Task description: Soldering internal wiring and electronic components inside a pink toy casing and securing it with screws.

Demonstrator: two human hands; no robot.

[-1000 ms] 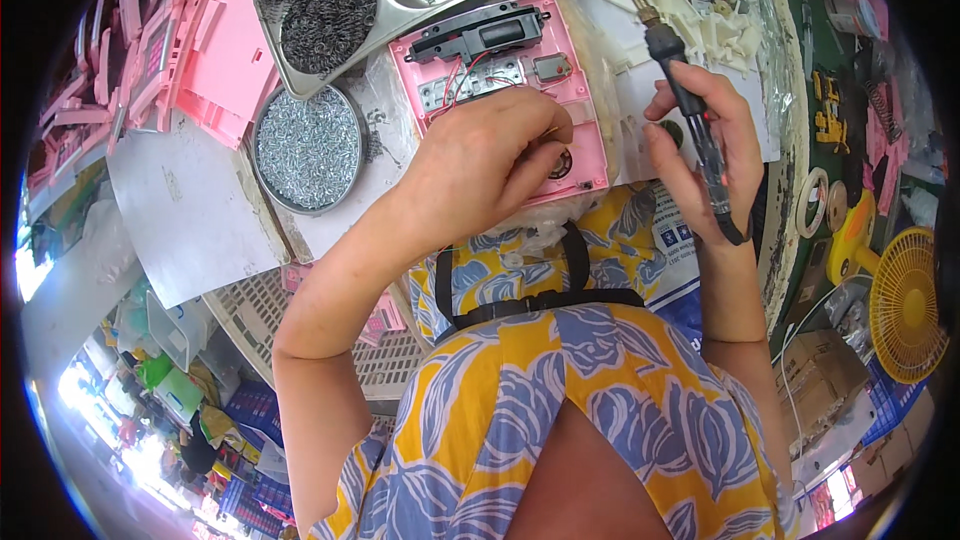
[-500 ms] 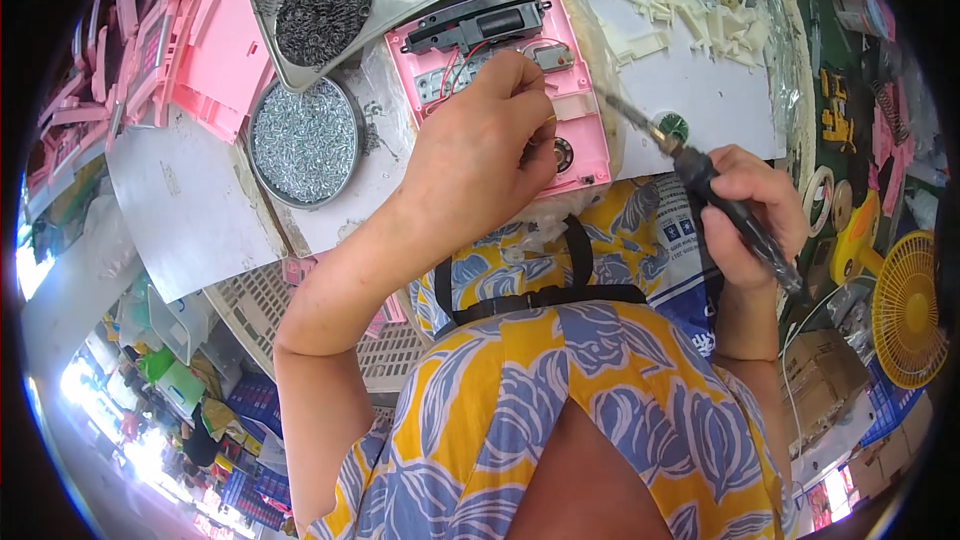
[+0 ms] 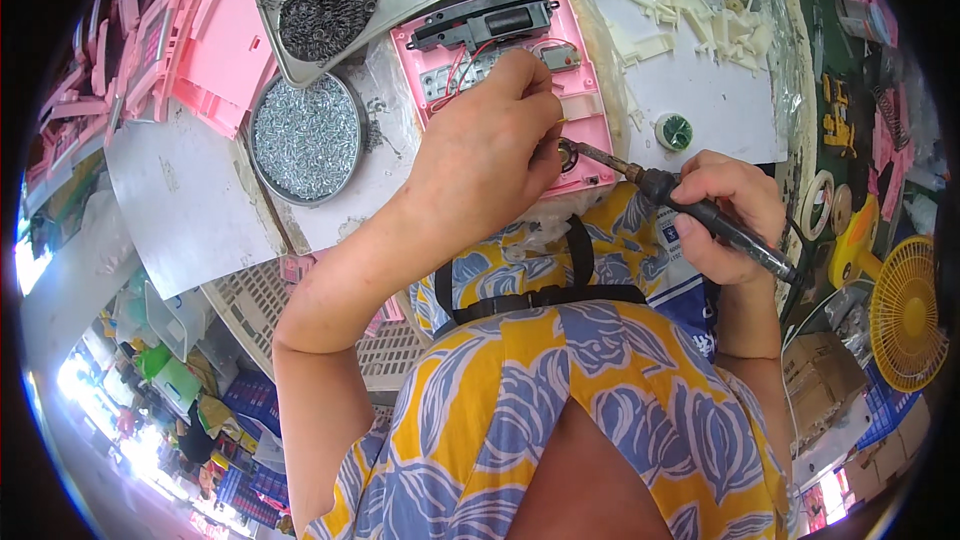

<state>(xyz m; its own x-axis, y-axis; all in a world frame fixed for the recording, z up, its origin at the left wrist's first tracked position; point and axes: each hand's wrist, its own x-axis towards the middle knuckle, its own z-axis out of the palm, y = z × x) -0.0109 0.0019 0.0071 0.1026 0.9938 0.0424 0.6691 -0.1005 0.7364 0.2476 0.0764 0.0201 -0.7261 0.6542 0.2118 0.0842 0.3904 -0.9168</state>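
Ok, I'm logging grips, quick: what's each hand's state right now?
Left hand: curled over the pink casing; any hold cannot be told.
Right hand: closed around the soldering iron.

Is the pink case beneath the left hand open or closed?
Open: the black part and grey plate inside the pink case show uncovered.

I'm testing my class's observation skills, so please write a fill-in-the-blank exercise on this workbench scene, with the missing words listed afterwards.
The right grip holds the soldering iron by its ____ handle.
The open casing beneath the left grip is coloured ____.
In the picture, the dish of small silvery pieces lies ____ of the casing.
The fan at far right is ____.

Missing words: black; pink; left; yellow.
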